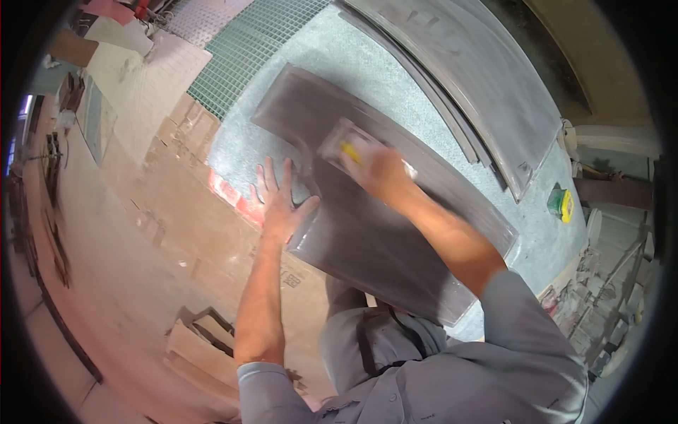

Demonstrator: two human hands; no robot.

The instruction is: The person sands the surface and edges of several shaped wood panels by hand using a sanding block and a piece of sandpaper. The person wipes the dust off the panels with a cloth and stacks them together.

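Observation:
A dark grey-brown panel (381, 219) with a notch in its left side lies flat in front of me, dusted with pale powder along its edges. My right hand (385, 173) is closed around a pale rectangular sanding block (342, 138) with a yellow part, which rests on the panel's upper middle. Motion smears that hand and the block. At the notch, my left hand (281, 201) lies with fingers spread over the pale blue work surface (247, 145). Its thumb touches the panel's edge; nothing is held in it.
Another large dark panel (480, 71) lies at the far right beside narrow dark strips (424, 71). A small green-and-yellow block (563, 205) sits near the right edge. Green grating (236, 60) is at the back left. Brown cardboard (191, 205) covers the left side.

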